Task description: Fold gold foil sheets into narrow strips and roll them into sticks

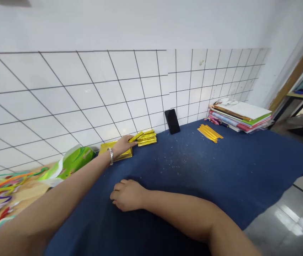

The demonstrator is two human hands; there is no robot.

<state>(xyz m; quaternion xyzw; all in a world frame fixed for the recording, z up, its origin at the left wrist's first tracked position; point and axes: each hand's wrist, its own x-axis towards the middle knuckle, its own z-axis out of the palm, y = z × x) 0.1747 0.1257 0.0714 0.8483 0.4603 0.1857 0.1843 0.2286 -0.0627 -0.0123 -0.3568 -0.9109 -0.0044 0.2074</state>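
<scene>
My left hand (123,145), with a silver bangle at the wrist, pinches a narrow folded strip of gold foil paper (135,137). The strip's far end lies over a pile of similar gold foil strips (147,138) near the wall. Beneath this hand is a stack of flat gold foil sheets (126,155), partly covered by it. My right hand (128,195) rests palm down on the dark blue cloth (183,170), fingers loosely bent and slightly apart. Nothing shows in it, though its palm is hidden.
A black phone (172,121) leans against the tiled wall. Right of it lie orange-gold strips (210,133), then a stack of books and papers (243,115). On the left are a green plastic bag (74,161) and colourful craft stems (10,183). The table's edge runs along the right.
</scene>
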